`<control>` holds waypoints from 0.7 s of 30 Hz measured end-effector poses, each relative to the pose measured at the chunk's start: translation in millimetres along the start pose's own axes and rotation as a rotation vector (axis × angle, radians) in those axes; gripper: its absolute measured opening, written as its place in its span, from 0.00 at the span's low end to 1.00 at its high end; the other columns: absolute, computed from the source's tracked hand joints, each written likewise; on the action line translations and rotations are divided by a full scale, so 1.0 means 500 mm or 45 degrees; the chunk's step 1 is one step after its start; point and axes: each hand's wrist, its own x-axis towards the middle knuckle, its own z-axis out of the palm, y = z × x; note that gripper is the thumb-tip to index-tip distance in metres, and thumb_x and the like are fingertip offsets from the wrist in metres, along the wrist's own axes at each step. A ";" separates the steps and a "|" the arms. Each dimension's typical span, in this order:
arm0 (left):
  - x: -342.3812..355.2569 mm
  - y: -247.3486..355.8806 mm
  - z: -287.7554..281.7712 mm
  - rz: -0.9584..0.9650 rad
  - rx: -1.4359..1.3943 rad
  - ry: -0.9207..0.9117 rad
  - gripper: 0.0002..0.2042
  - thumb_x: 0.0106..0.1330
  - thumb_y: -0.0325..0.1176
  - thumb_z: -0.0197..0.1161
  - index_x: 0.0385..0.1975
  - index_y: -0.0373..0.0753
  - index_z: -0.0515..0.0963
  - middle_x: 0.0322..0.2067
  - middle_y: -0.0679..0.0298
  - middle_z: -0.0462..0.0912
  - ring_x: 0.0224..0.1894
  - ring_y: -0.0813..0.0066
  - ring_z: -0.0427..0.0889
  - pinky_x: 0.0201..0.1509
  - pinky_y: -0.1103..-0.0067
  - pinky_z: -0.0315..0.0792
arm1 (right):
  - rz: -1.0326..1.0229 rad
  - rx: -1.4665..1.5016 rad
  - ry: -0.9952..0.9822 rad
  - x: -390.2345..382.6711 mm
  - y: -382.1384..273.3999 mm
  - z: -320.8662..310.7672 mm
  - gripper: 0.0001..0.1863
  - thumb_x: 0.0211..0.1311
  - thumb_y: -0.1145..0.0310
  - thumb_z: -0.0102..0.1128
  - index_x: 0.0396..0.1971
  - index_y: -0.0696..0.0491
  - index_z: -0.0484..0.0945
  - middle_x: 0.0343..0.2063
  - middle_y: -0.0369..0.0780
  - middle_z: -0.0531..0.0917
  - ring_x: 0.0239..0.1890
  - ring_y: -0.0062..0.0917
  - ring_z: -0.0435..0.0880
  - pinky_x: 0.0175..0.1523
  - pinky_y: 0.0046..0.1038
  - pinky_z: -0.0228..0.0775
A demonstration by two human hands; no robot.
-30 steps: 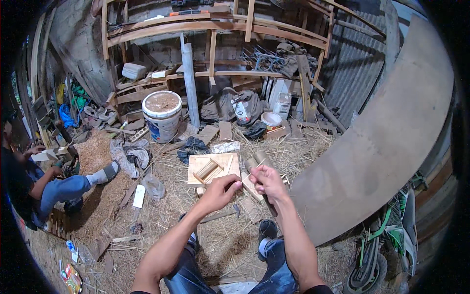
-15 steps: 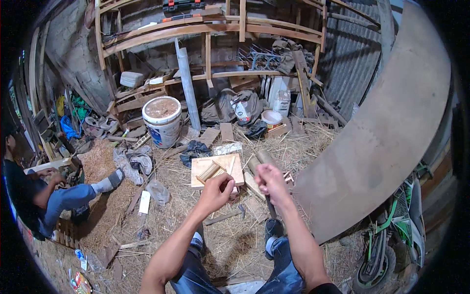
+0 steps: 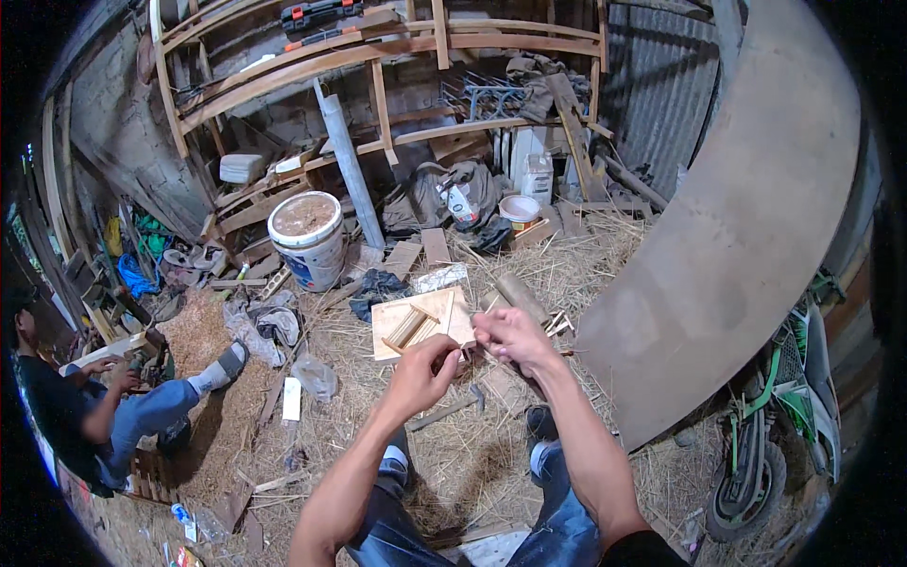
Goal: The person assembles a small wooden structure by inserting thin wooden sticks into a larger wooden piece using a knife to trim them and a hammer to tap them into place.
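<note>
Over the near edge of a pale wooden board [image 3: 385, 346], my left hand [image 3: 423, 372] is closed in a pinch; what its fingers hold is too small to make out. My right hand [image 3: 518, 338] is curled shut just to the right, a small gap from the left fingertips. Its contents are hidden, and a blurred greyish streak shows by its fingers. On the board lies a small frame of thin wooden sticks [image 3: 413, 327], partly behind my left hand. A hammer [image 3: 442, 412] rests on the straw-strewn ground below my hands.
A person [image 3: 104, 406] sits at the left beside wood shavings. A white bucket [image 3: 307, 238] stands beyond the board, with a grey pole behind it. A large curved sheet [image 3: 727, 236] leans at the right, near a green motorbike [image 3: 756, 444]. Wooden racks [image 3: 397, 57] line the back.
My right hand has come up and in toward my left hand, narrowing the gap between them. The left hand keeps its pinch near the board. The whole view has shifted slightly.
</note>
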 end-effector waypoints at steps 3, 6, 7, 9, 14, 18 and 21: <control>-0.010 0.001 0.004 0.076 -0.017 0.006 0.07 0.60 0.31 0.55 0.28 0.33 0.74 0.20 0.57 0.75 0.21 0.70 0.73 0.26 0.76 0.67 | -0.031 0.041 0.153 -0.002 -0.019 -0.036 0.12 0.60 0.61 0.57 0.26 0.54 0.71 0.18 0.31 0.72 0.11 0.07 0.60 0.13 0.10 0.46; -0.012 -0.002 -0.003 0.013 -0.048 -0.102 0.08 0.60 0.32 0.55 0.29 0.33 0.74 0.20 0.58 0.75 0.20 0.72 0.72 0.26 0.77 0.67 | -0.123 0.110 0.338 0.001 -0.026 -0.061 0.11 0.62 0.62 0.54 0.27 0.54 0.71 0.18 0.31 0.71 0.11 0.07 0.59 0.13 0.10 0.45; -0.014 -0.002 -0.006 -0.047 -0.065 -0.060 0.08 0.60 0.32 0.55 0.29 0.33 0.74 0.19 0.58 0.75 0.20 0.73 0.72 0.26 0.77 0.67 | -0.162 0.130 0.358 0.000 -0.027 -0.069 0.11 0.63 0.62 0.53 0.27 0.54 0.71 0.18 0.31 0.71 0.11 0.08 0.59 0.13 0.10 0.44; -0.013 0.001 -0.012 -0.167 -0.101 0.023 0.08 0.61 0.33 0.56 0.29 0.32 0.74 0.18 0.59 0.75 0.19 0.74 0.71 0.25 0.78 0.66 | -0.197 0.125 0.341 -0.004 -0.024 -0.072 0.13 0.64 0.59 0.51 0.29 0.54 0.69 0.17 0.30 0.70 0.10 0.07 0.59 0.12 0.09 0.47; -0.002 -0.012 -0.010 -0.216 -0.127 0.167 0.08 0.60 0.32 0.58 0.29 0.32 0.75 0.17 0.60 0.75 0.19 0.79 0.70 0.24 0.79 0.64 | -0.135 0.051 0.179 -0.040 -0.013 0.020 0.14 0.64 0.58 0.51 0.35 0.54 0.69 0.14 0.31 0.69 0.10 0.08 0.59 0.13 0.10 0.47; 0.002 -0.004 0.000 -0.142 -0.156 0.155 0.08 0.60 0.32 0.58 0.30 0.33 0.75 0.19 0.60 0.76 0.20 0.78 0.71 0.24 0.79 0.65 | -0.128 -0.028 -0.016 -0.031 0.017 0.056 0.15 0.62 0.59 0.53 0.41 0.54 0.69 0.16 0.32 0.73 0.11 0.09 0.61 0.14 0.10 0.48; 0.002 -0.008 0.006 -0.052 -0.112 0.159 0.08 0.60 0.32 0.58 0.30 0.33 0.75 0.21 0.59 0.76 0.21 0.76 0.73 0.25 0.79 0.66 | -0.124 -0.022 -0.096 -0.012 0.029 0.051 0.13 0.63 0.60 0.53 0.38 0.54 0.69 0.17 0.32 0.73 0.11 0.09 0.61 0.15 0.10 0.49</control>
